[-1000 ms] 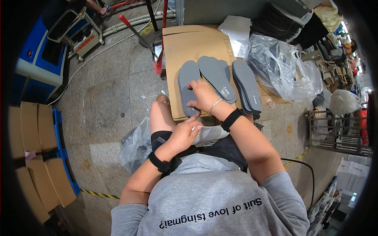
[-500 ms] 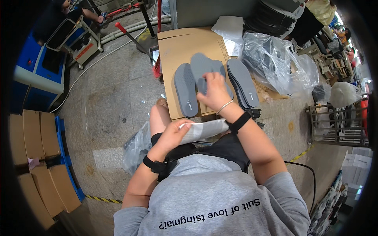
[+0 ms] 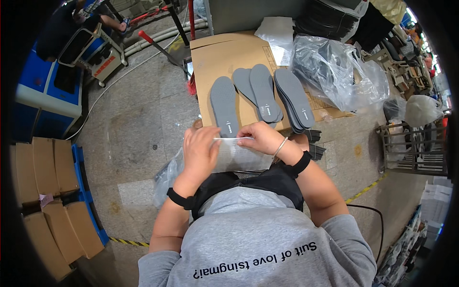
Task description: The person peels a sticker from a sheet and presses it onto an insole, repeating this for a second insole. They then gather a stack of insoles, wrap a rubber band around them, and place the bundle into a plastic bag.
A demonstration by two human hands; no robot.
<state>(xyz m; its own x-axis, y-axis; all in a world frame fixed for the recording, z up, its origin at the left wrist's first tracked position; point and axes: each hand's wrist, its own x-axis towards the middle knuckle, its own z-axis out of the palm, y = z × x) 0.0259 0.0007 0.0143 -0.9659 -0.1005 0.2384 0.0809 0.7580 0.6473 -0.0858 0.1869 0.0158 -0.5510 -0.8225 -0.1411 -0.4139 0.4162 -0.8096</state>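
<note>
A pale sheet with a whitish upper edge (image 3: pixel 241 157) lies across my lap, spread between my hands. My left hand (image 3: pixel 200 150) grips its upper left edge, thumb toward the sheet. With thumb and forefinger, my right hand (image 3: pixel 262 138) pinches the same edge further right. Just beyond my fingers lies a grey insole (image 3: pixel 224 101) with small white print at its heel. Right of it, another grey insole (image 3: pixel 264 88) rests on top of others, overlapping them at an angle. A neat stack of grey insoles (image 3: pixel 295 98) sits furthest right.
The insoles lie on a brown cardboard sheet (image 3: pixel 210 57). Clear plastic bags (image 3: pixel 330 71) and a paper sheet (image 3: pixel 279 38) are at its far right. Cartons (image 3: pixel 62 167) on a blue pallet (image 3: pixel 88 191) stand left, a metal rack (image 3: pixel 413 148) right. Another person's leg (image 3: pixel 112 23) shows far left.
My right hand has come back from the middle insoles to the sheet's edge. One middle insole now lies over its neighbours, further right. My left hand has risen slightly; the sheet is spread wider.
</note>
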